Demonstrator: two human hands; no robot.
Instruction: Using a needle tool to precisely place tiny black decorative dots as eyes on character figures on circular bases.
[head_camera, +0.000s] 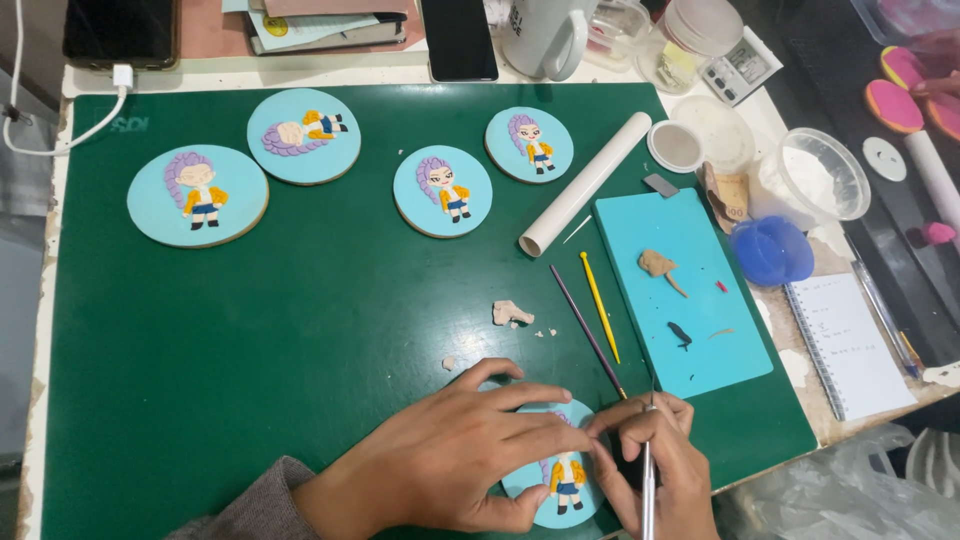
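Head view, right hand (655, 460) holding thin tool (647, 490) upright in frame

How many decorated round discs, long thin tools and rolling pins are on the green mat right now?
Decorated blue discs: 5, four laid out at, and one under the hands
Long thin tools: 3, yellow, dark, and a metal one in the right hand
White rolling pin: 1
Total: 9

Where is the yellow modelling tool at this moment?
In the head view, the yellow modelling tool lies on the green mat, right of centre, between a thin dark stick and the small blue board.
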